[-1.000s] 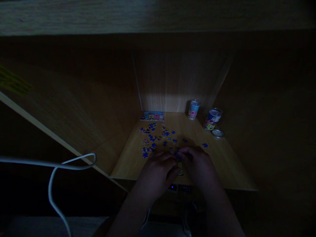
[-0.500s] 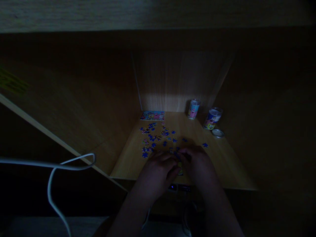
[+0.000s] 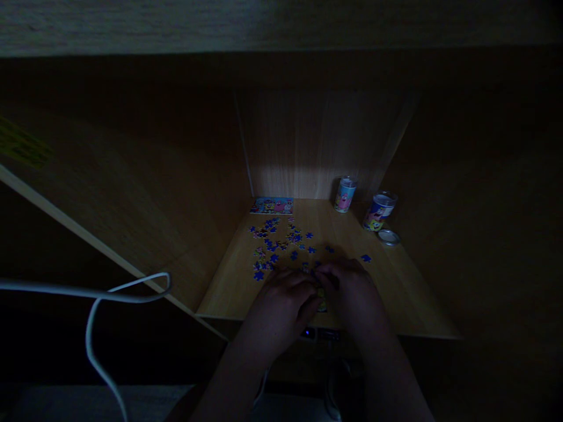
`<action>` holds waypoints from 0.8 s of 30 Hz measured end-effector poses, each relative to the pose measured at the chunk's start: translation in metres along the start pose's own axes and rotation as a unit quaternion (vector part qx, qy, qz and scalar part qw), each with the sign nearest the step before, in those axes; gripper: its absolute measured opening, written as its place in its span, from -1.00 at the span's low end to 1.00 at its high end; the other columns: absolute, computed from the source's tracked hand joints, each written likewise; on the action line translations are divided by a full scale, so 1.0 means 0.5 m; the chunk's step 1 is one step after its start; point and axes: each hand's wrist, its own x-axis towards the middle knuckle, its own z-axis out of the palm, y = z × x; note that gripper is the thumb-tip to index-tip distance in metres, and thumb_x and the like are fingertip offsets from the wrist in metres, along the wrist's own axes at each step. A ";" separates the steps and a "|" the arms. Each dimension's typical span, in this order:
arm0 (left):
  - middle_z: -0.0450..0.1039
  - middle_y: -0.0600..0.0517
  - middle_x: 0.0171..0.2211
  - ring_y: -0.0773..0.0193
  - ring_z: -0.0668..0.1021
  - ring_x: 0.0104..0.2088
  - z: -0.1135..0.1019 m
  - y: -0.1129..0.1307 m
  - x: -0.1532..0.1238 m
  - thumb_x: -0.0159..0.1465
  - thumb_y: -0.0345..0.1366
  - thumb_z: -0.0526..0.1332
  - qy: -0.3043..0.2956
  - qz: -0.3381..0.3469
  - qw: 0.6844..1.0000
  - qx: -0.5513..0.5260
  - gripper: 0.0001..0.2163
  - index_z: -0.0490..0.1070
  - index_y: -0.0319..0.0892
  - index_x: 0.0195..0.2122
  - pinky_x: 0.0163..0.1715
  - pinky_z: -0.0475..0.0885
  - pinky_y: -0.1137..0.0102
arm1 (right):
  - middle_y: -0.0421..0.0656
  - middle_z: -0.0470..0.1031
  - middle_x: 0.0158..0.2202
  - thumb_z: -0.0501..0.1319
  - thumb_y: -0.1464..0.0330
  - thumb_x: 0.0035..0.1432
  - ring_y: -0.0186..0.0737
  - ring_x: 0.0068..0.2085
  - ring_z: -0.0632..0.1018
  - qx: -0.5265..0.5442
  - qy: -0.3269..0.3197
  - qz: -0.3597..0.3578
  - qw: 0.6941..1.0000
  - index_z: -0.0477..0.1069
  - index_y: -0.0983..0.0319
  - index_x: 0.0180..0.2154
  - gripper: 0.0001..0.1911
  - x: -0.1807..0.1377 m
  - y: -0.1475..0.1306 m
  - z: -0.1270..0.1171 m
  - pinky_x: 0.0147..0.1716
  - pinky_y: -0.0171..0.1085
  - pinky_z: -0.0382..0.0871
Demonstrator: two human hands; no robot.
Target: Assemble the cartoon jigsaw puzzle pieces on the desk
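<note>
Near the front edge of the wooden surface, my left hand (image 3: 288,299) and my right hand (image 3: 349,287) meet with fingers curled over some jigsaw pieces. Between them shows a small joined patch of puzzle (image 3: 322,299), yellowish, partly covered by my hands. The right thumb and forefinger are pinched on a dark blue jigsaw piece (image 3: 315,273), mostly hidden. The left fingers are bent around the patch's left side; dimness hides exactly what they grip. Beyond my hands lie several loose jigsaw pieces (image 3: 294,255), many blue side up, some showing coloured print.
A cartoon picture card (image 3: 272,206) lies at the back left. Two printed cans, one pink and blue (image 3: 345,195) and one blue and yellow (image 3: 379,212), stand at the back right beside a round lid (image 3: 388,237). Wooden side panels enclose the surface; a white cable (image 3: 92,328) hangs left.
Both hands stay in nearly the same place. My right fingers have shifted very slightly over the patch. The loose pieces and cans have not moved.
</note>
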 end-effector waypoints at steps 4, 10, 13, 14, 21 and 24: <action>0.73 0.01 0.03 0.04 0.70 0.04 0.000 0.000 -0.001 0.51 -0.41 0.39 0.004 -0.003 1.000 -0.002 -0.91 0.64 -0.09 -0.02 0.15 0.56 0.06 | -0.17 0.74 -0.18 0.34 0.46 0.42 -0.03 -0.12 0.66 0.016 0.001 -0.007 1.000 0.69 0.07 -0.21 -0.81 -0.001 0.000 -0.001 -0.01 -0.05 0.46; 0.72 -0.03 -0.01 0.01 0.69 0.03 0.002 0.000 -0.002 0.52 -0.38 0.38 0.002 -0.004 1.000 0.017 -0.95 0.62 -0.09 -0.07 0.16 0.55 0.03 | -0.04 0.72 -0.12 0.24 0.40 0.49 0.04 -0.06 0.65 0.017 0.069 0.021 0.997 0.67 0.14 -0.11 -0.80 -0.002 0.006 0.003 0.05 -0.01 0.48; 0.72 -0.05 0.01 -0.01 0.69 0.05 0.003 0.000 -0.002 0.52 -0.38 0.38 -0.003 -0.004 1.000 0.021 -0.96 0.61 -0.10 -0.07 0.18 0.54 0.02 | 0.00 0.71 -0.06 0.25 0.39 0.49 0.09 0.02 0.64 -0.015 0.073 0.016 0.997 0.69 0.13 -0.06 -0.79 -0.003 0.010 0.008 0.15 0.07 0.45; 0.72 -0.05 0.00 -0.01 0.69 0.05 0.003 0.001 -0.002 0.52 -0.37 0.38 -0.004 -0.003 1.000 0.021 -0.97 0.61 -0.10 -0.07 0.17 0.54 0.02 | 0.00 0.72 -0.04 0.26 0.39 0.49 0.11 0.04 0.63 -0.023 0.068 0.013 0.997 0.70 0.12 -0.05 -0.79 -0.003 0.010 0.009 0.17 0.09 0.45; 0.70 -0.03 -0.05 -0.01 0.67 0.01 0.001 0.002 -0.003 0.53 -0.35 0.37 -0.011 -0.007 1.000 0.026 -0.95 0.57 -0.11 -0.13 0.12 0.55 0.01 | -0.05 0.72 -0.07 0.30 0.35 0.48 0.09 0.00 0.64 -0.033 0.049 0.020 0.998 0.68 0.09 -0.16 -0.84 -0.006 0.013 0.010 0.14 0.09 0.45; 0.70 -0.03 -0.07 -0.01 0.67 -0.01 0.001 0.004 -0.004 0.54 -0.34 0.37 -0.010 -0.004 0.999 0.032 -0.96 0.57 -0.12 -0.12 0.11 0.55 0.01 | -0.02 0.72 -0.08 0.31 0.31 0.48 0.11 0.00 0.64 -0.035 0.057 0.035 0.997 0.65 0.13 -0.13 -0.87 -0.006 0.016 0.011 0.17 0.12 0.45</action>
